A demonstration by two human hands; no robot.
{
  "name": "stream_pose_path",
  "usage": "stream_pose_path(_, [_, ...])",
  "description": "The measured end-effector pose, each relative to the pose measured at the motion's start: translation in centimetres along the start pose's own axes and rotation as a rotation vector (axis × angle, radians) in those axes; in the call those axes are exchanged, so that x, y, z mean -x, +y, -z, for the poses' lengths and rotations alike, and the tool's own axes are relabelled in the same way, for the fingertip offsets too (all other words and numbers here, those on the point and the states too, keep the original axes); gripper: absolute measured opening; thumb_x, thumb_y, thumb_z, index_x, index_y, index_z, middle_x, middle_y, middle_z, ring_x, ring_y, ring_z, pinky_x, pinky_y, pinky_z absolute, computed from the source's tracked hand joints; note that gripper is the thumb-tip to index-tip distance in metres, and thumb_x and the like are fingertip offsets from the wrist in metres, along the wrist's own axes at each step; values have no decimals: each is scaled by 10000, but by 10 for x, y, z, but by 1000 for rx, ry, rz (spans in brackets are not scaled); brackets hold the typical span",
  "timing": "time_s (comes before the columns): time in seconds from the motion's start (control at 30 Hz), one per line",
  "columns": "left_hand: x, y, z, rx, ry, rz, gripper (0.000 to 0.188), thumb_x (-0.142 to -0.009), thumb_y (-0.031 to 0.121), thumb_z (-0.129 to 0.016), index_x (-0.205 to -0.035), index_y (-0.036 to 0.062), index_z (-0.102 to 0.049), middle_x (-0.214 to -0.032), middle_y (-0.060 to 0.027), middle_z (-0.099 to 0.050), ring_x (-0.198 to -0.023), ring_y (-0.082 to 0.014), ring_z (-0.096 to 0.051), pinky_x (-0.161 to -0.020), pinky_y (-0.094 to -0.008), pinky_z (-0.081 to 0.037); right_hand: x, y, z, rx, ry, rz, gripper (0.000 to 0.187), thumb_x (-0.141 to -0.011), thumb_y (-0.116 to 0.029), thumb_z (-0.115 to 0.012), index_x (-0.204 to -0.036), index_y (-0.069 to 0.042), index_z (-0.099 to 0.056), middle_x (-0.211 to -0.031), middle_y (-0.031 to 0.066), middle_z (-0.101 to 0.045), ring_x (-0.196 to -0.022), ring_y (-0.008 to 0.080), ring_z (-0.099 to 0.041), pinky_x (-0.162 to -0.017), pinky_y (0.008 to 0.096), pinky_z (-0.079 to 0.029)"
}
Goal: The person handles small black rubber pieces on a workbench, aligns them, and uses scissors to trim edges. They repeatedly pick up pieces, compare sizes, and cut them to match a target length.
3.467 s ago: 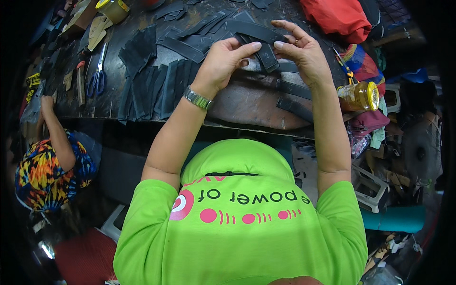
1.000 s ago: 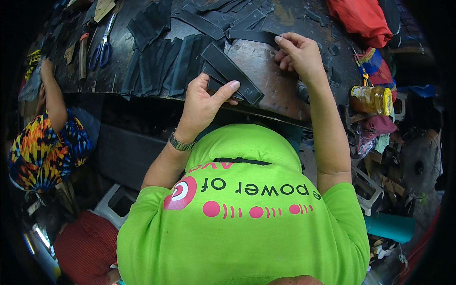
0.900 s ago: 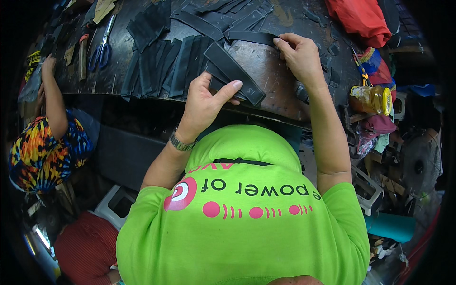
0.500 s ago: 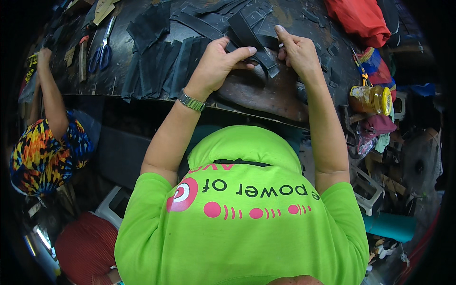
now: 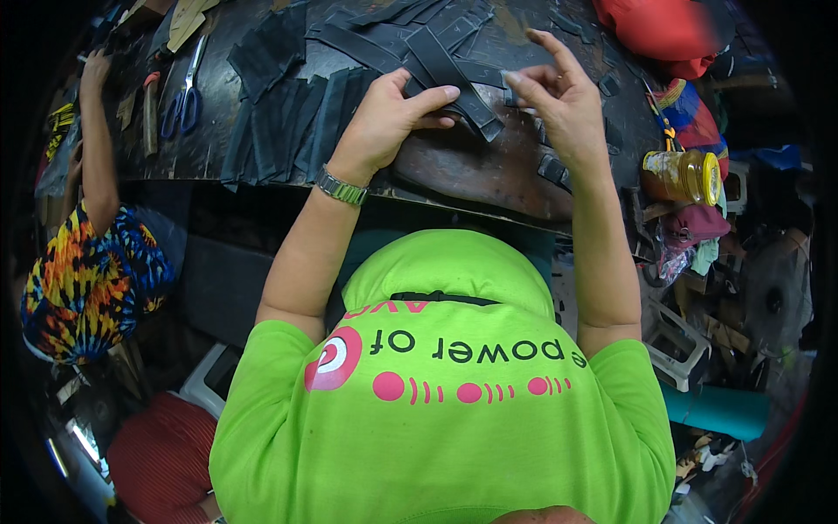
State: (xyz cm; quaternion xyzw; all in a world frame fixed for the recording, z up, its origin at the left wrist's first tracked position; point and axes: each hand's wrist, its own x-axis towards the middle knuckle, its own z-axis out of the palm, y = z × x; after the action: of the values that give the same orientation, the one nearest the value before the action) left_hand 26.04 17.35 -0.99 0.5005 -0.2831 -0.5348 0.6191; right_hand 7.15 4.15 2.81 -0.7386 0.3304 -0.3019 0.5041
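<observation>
Blk strips (image 5: 436,61) in L hand (image 5: 388,120), pinched thumb vs fingers, over nr side of tbl (image 5: 216,96). R hand (image 5: 563,100) just R, index raised, thumb nr end of another strip (image 5: 482,73); can't tell if gripping. More blk pcs (image 5: 336,113) L, scissors (image 5: 195,70) further L; jar w/ yellow lid (image 5: 676,176) R.

- Lit fairly evenly across the middle: the lime shirt (image 5: 419,454) is bright, with soft folds.
- The dark table (image 5: 214,96) carries a dull sheen; the space beneath its near edge sinks into shadow.
- A small white glare burns at lower left.
- The left hand (image 5: 393,118) and its dark strips (image 5: 449,74) look crisp.
- The red bag (image 5: 650,31) has a smeared, blurred edge.
- At right, a dim grey shape, probably a fan (image 5: 772,297), is soft.
- Fisheye curvature bends the table edge; black vignetting fills the corners.
</observation>
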Motion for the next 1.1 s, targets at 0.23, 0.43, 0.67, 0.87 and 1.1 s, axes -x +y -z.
stream_pose_path(0.23, [6,-3,-3,-57,18,-114,268,-946,134,-775,-1169,9,-695,-1063,-63,-766,-854,-119,-743,-723,-238,-619,8,-9,-30,-110,-156,135,674,-879,42,-746,-1500,-110,-533,-993,45,-710,-900,92,-660,-847,244,-550])
stream_pose_path(0.43, [12,-2,-5,-42,49,-124,258,-937,131,-787,-1152,15,-706,-1028,-62,-769,-850,-126,-750,-715,-241,-618,10,-11,-34,-59,-84,230,583,-858,53,-734,-1405,-125,-641,-909,44,-726,-849,97,-670,-792,263,-563])
stream_pose_path(0.67, [26,0,8,-17,88,-159,255,-900,137,-823,-1087,-8,-728,-995,-71,-772,-830,-133,-745,-732,-260,-619,3,-14,-6,-196,7,200,565,-889,-19,-738,-1430,-117,-606,-1054,64,-742,-922,208,-694,-815,316,-548])
stream_pose_path(0.87, [40,22,41,163,262,-342,214,-952,33,-735,-1156,16,-670,-1068,-119,-764,-885,-213,-768,-730,-320,-649,36,-19,27,-267,-308,15,579,-880,81,-700,-1421,-110,-619,-1015,25,-703,-974,81,-645,-905,232,-512])
stream_pose_path(1.1, [44,15,25,225,71,-319,197,-953,57,-743,-1144,31,-704,-1059,-77,-764,-910,-175,-754,-764,-324,-648,73,-7,10,211,-272,-47,612,-886,87,-674,-1460,-105,-580,-990,30,-698,-957,99,-646,-902,252,-509])
